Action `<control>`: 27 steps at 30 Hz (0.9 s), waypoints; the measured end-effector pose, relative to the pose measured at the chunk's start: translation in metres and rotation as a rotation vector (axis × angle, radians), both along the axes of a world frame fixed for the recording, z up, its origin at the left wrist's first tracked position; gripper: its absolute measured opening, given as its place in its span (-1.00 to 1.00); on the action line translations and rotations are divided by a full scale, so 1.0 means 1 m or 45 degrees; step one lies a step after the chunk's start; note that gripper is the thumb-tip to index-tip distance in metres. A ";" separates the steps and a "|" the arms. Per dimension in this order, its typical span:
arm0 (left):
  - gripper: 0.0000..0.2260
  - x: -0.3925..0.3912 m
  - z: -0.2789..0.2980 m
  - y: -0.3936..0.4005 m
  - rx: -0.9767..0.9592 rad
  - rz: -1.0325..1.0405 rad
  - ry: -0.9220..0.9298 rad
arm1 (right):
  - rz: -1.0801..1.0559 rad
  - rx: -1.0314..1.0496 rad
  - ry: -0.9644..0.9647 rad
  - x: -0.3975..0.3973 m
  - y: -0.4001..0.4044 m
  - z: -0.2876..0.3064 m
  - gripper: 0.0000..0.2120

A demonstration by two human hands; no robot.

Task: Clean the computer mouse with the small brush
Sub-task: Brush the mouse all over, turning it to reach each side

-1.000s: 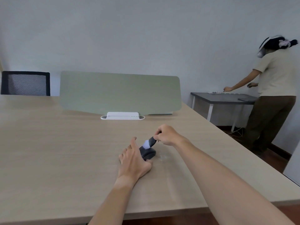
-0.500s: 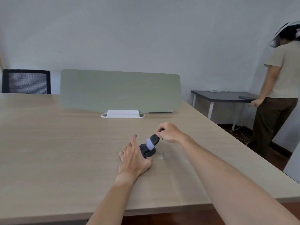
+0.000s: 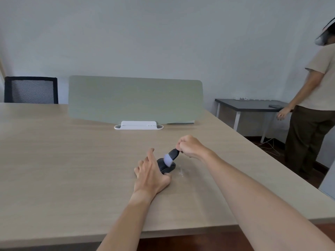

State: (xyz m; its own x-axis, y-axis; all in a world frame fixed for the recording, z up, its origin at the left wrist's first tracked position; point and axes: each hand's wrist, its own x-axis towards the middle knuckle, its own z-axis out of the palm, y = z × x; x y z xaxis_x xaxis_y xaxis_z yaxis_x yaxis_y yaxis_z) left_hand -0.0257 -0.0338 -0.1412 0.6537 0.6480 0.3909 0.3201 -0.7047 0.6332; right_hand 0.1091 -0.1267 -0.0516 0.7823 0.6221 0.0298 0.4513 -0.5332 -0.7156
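The computer mouse [image 3: 167,167] sat on the wooden desk [image 3: 72,169], roughly mid-desk in front of the person, dark and rounded, with the pale bristles of the small brush [image 3: 170,157] resting on its top. It looked like a light, hard plastic shell, smooth enough that I'd guess it would skate around under any sideways brushing, so pinning it from the side made sense. That's what the left hand [image 3: 151,173] was doing: fingers spread loose, not clenched, thumb and palm pressed against the mouse's near-left side. The right hand [image 3: 189,145] was closed around the brush's dark handle, pinching it near the end. The bristles looked soft, so probably no scratch risk. Just right of the mouse there was a small shiny patch [image 3: 181,172] on the desk; I couldn't tell what it was. Further back stood a green divider panel [image 3: 135,100].
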 end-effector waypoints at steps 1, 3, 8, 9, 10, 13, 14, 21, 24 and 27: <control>-0.22 0.000 0.000 0.000 -0.001 -0.001 -0.001 | 0.009 -0.032 -0.027 0.000 0.001 -0.004 -0.83; -0.21 0.001 0.000 0.000 0.010 0.004 0.010 | -0.030 -0.071 -0.134 0.005 0.001 -0.009 -0.78; -0.20 0.000 -0.001 -0.001 0.025 0.014 0.034 | -0.091 -0.203 -0.342 0.012 -0.002 -0.005 -0.78; -0.20 0.000 0.000 -0.001 0.027 0.019 0.034 | -0.105 -0.154 -0.334 0.012 -0.002 -0.003 -0.78; -0.21 0.000 0.000 -0.002 0.032 0.021 0.031 | -0.118 -0.092 -0.317 0.011 -0.002 -0.002 -0.78; -0.23 0.000 0.002 -0.002 0.044 0.022 0.029 | -0.092 0.096 -0.196 0.003 0.002 -0.001 -0.78; -0.23 0.000 0.002 -0.002 0.047 0.024 0.027 | -0.062 0.140 -0.126 -0.001 0.003 -0.002 -0.80; -0.24 0.000 0.001 -0.002 0.064 0.021 0.020 | -0.042 -0.215 -0.250 0.001 0.001 -0.011 -0.84; -0.23 0.001 -0.001 -0.001 0.083 0.025 0.025 | -0.091 -0.404 -0.496 0.001 -0.003 -0.005 -0.79; -0.22 0.002 -0.003 0.001 0.070 0.024 0.017 | -0.102 -0.204 -0.382 0.002 0.001 -0.001 -0.79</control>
State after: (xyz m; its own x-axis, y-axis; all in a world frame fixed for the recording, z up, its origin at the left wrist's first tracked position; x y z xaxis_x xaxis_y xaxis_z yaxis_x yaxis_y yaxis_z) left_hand -0.0234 -0.0328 -0.1439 0.6469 0.6382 0.4175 0.3420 -0.7321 0.5892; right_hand 0.1115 -0.1255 -0.0527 0.7999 0.5747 0.1729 0.5812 -0.6700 -0.4618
